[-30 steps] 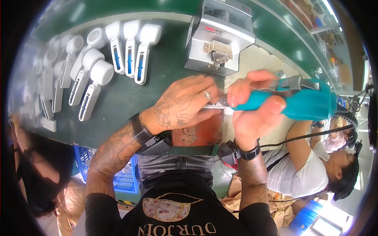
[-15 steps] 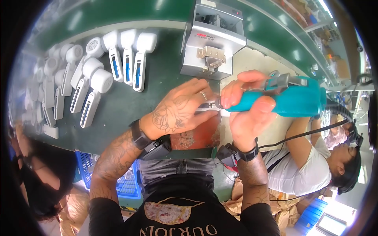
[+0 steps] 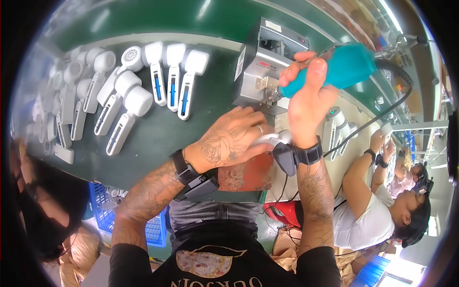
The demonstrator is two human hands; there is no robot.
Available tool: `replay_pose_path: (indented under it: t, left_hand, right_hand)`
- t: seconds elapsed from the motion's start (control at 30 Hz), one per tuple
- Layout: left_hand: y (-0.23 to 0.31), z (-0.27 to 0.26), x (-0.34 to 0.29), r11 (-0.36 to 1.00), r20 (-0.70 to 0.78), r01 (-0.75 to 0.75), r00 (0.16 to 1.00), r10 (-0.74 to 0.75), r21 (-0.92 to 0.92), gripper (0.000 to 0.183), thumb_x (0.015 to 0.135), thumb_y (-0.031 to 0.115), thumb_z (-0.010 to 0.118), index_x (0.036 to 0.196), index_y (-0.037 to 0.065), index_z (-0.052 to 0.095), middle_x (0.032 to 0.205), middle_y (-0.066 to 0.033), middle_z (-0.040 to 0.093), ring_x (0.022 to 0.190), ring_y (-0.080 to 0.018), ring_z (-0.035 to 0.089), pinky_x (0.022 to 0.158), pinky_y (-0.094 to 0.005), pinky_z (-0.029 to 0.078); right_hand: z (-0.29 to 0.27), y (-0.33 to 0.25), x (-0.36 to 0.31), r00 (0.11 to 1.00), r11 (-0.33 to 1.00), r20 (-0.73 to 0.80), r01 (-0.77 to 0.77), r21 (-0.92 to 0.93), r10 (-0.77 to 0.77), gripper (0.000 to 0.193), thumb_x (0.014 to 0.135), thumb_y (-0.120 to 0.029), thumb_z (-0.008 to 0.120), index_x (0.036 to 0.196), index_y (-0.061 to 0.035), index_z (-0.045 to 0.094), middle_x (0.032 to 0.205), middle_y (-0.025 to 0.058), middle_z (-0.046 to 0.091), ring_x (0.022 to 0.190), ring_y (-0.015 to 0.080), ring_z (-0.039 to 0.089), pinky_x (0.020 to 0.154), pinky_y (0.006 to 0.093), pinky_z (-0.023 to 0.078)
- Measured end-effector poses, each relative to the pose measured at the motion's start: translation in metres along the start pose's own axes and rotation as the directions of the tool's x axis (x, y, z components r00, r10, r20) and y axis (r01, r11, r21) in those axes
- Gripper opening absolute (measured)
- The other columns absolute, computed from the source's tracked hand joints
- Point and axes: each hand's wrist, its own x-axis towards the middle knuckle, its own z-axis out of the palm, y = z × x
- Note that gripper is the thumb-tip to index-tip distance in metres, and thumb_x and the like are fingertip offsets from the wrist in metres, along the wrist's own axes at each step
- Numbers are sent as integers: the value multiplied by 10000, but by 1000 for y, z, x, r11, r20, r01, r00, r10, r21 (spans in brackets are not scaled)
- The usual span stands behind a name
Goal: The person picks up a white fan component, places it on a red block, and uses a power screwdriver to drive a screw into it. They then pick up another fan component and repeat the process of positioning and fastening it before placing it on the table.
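My right hand [image 3: 310,98] is closed around a teal electric screwdriver [image 3: 337,74], its cable trailing to the right. The driver's tip is at the front bracket of a grey box-shaped screw feeder [image 3: 252,64]; whether it touches a screw is too small to tell. My left hand [image 3: 229,136] is closed on a white handheld unit [image 3: 268,139] at the bench's front. Its handle is mostly covered by my fingers, and its far end is partly behind my right wrist. A reddish worn pad [image 3: 246,174] lies just below this hand.
Several white shower-head-shaped units [image 3: 128,126] lie across the green bench [image 3: 167,136] at the left, some with blue strips in their handles. More units [image 3: 338,126] lie on the right. A co-worker [image 3: 377,210] sits at the right; a blue basket [image 3: 103,215] is below the bench.
My right hand has lifted the screwdriver off the white unit and moved it up to the screw feeder. My left hand keeps hold of the unit. The whole view has shifted slightly.
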Motion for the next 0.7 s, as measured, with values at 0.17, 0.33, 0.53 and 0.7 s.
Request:
replay_pose_path:
  t: [0.17, 0.33, 0.53, 0.7]
  left_hand:
    - [1, 3, 0, 993, -48, -68, 996, 73, 92, 328, 813, 268, 712, 1048, 46, 658, 952, -83, 537, 925, -272, 530, 818, -377, 463]
    - [7, 3, -3, 996, -14, -83, 996, 83, 38, 390, 790, 228, 734, 1131, 47, 677, 947, -82, 548, 894, -261, 536, 834, -381, 471]
    - [2, 6, -7, 996, -13, -80, 997, 81, 38, 395, 820, 278, 746, 1135, 50, 678, 941, -80, 568, 870, -265, 551, 811, -382, 475]
    - [6, 5, -3, 997, 16, -70, 997, 69, 35, 382, 836, 296, 722, 1117, 44, 665, 960, -88, 559, 894, -270, 537, 827, -378, 466]
  right_hand:
    - [1, 11, 0, 1000, 1000, 7, 21, -18, -21, 389, 1022, -350, 519, 979, 35, 559, 695, 69, 548, 602, 180, 555, 564, 309, 457]
    - [-3, 10, -6, 999, 998, 30, -26, 57, 24, 330, 1024, -306, 519, 959, 16, 555, 689, 67, 550, 598, 176, 559, 564, 308, 456]
    - [-25, -16, -45, 997, 996, -17, -68, 48, 69, 454, 991, -427, 571, 993, 26, 549, 667, 66, 550, 571, 159, 537, 540, 288, 434]
    - [-45, -14, -62, 995, 996, -58, -83, 39, 85, 618, 932, -541, 609, 1031, 60, 504, 638, 76, 517, 543, 181, 517, 519, 312, 436]
